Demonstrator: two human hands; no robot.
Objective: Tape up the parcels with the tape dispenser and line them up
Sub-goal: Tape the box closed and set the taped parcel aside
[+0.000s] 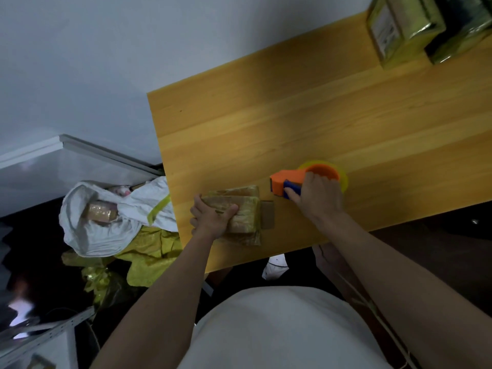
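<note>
A parcel [241, 214] is lying on the table [292, 123] near its front left corner, with a card scrap [267, 214] sitting just to its right. The left hand [211, 218] is resting on the parcel's left end. Right of the scrap, the dispenser [306, 179] is lying on the table under the right hand [318, 197]. Two more parcels [426, 25] are standing at the far right corner. A sack [106, 222] is lying on the floor left of the table.
</note>
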